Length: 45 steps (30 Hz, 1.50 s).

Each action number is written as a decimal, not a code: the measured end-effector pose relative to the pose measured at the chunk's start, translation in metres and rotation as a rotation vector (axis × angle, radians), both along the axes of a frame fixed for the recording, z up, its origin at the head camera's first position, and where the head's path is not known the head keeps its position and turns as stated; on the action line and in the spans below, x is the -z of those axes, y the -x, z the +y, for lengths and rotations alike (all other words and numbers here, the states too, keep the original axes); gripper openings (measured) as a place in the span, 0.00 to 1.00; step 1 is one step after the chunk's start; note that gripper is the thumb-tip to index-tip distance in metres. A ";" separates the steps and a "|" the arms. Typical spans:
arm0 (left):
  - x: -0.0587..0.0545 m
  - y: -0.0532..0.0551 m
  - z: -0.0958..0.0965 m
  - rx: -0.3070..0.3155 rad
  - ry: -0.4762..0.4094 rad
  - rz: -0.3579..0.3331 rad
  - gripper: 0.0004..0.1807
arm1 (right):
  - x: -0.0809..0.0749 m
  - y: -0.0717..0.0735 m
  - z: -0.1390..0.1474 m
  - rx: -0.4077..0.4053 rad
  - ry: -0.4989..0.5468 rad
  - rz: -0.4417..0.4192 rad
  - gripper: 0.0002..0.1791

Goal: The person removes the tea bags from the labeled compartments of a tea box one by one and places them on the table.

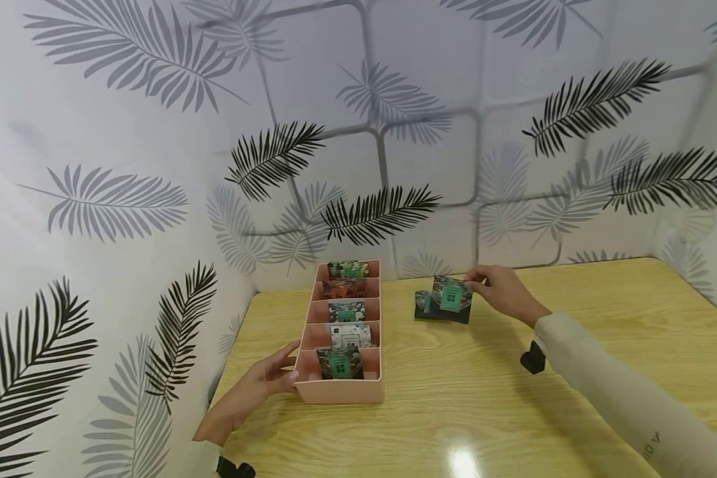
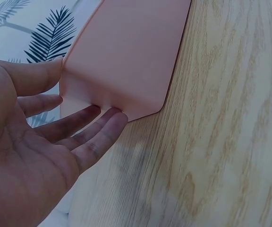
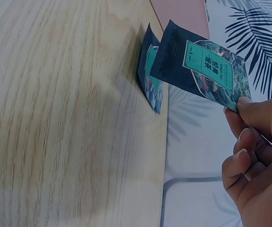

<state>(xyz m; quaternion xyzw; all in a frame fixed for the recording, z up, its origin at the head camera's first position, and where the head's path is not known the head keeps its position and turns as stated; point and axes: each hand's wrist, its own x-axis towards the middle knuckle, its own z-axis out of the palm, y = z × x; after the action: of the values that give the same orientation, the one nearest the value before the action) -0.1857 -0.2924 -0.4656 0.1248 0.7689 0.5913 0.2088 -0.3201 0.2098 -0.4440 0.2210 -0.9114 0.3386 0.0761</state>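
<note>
My right hand [image 1: 502,289] pinches a dark green-tea sachet [image 3: 204,66] by one corner between thumb and forefinger. "GREEN TEA" stands on its green label, and the other fingers curl in loosely. Another dark tea sachet [image 3: 150,71] lies on the table, partly behind the held one in the head view. Beside the near left corner of a pink divided box [image 1: 340,392], my left hand [image 1: 257,385] rests with spread fingers, their tips touching its wall. Each compartment in the row has a tea sachet showing; the nearest sachet [image 1: 339,364] is dark with a green label.
The box and loose sachet stand on a light wood-grain table [image 1: 484,411]. Directly behind the table's far edge rises a wall [image 1: 430,226] with a leaf pattern, which continues along the left side. The loose sachet lies right of the box's far half.
</note>
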 end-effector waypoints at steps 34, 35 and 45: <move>0.001 0.000 -0.006 0.000 0.002 0.035 0.35 | 0.032 0.031 0.032 0.126 -0.140 -0.034 0.09; 0.001 0.000 -0.006 0.002 0.000 0.036 0.35 | 0.033 0.032 0.032 0.127 -0.141 -0.043 0.09; 0.001 -0.001 -0.004 0.022 -0.040 0.021 0.35 | 0.042 0.044 0.026 0.169 -0.187 -0.053 0.10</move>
<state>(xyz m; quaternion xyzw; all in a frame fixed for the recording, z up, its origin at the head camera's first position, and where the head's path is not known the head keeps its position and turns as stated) -0.1852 -0.2962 -0.4664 0.1437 0.7577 0.6027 0.2048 -0.3643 0.2360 -0.4859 0.1405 -0.9561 0.2504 0.0593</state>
